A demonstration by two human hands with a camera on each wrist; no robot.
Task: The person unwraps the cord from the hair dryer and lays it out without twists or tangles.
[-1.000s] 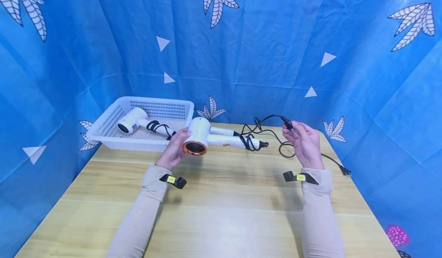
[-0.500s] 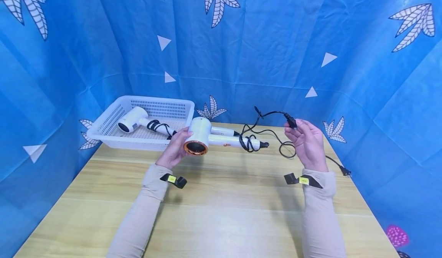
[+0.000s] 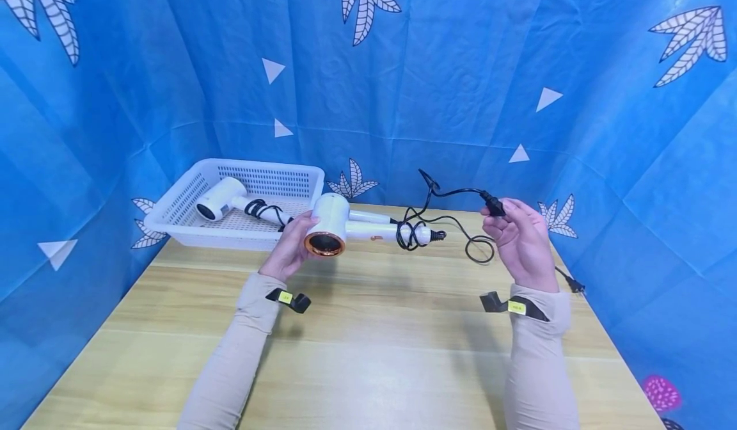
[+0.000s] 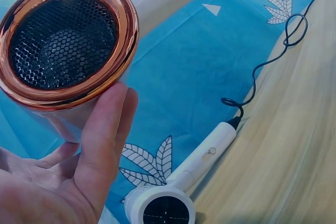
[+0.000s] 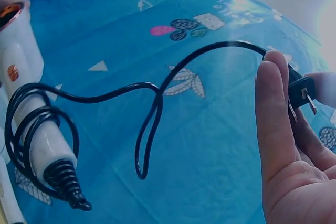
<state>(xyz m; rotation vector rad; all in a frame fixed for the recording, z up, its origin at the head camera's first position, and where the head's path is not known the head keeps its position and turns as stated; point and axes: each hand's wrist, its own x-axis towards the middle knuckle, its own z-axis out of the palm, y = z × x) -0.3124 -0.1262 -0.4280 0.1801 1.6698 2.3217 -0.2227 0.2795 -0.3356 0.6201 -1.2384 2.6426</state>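
In the head view my left hand grips the barrel of a white hair dryer, held above the table. Its copper-rimmed grille fills the upper left of the left wrist view. Black cord is looped around the handle, which points right. My right hand pinches the two-pin plug between thumb and fingers. From there the cord stretches back to the handle, with a narrow hanging loop midway. Behind lies a second white hair dryer, partly hidden by the held one in the head view.
A white perforated basket stands at the back left, holding another hair dryer with a wrapped cord. The second dryer's loose cord trails right, its plug near the right edge of the wooden table. Blue patterned cloth surrounds the table.
My right hand has drawn the plug to the right, and the cord between it and the handle has lifted and spread out. The left hand and its hair dryer have barely moved.
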